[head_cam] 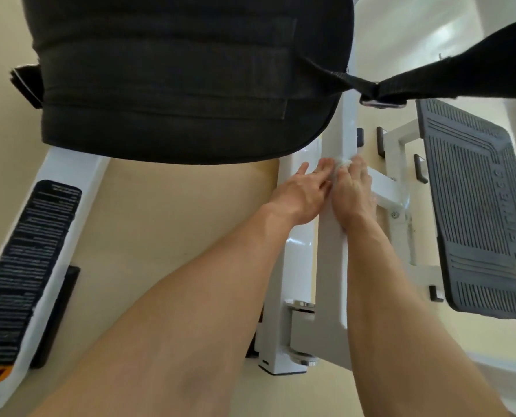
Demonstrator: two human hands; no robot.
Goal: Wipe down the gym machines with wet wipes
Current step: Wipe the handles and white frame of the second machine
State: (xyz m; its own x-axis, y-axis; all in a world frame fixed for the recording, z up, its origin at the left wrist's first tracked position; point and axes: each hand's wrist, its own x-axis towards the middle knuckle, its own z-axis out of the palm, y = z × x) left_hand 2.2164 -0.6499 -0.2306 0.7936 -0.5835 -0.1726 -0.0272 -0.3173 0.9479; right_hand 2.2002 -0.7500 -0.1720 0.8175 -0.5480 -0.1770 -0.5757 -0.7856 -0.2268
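Left hand [298, 191] lies flat and relaxed on the white painted steel upright [330, 260] of the gym machine, bracing only, holding nothing

Right hand [354, 194] is beside it, fingers stretched over the crumpled white wet wipe [343, 163] and pressing it onto the upright's far edge

Step looks like frame wipe-down. To do it well:
- spread the wipe flatter, it's bunched so contact is small
- long strokes along the tube, wrap round the corner edges
- keep pressure steady

Beyond: black padded cushion [187, 76] overhead and dark grey ribbed rubber footplate [476, 206] to the right, likely next
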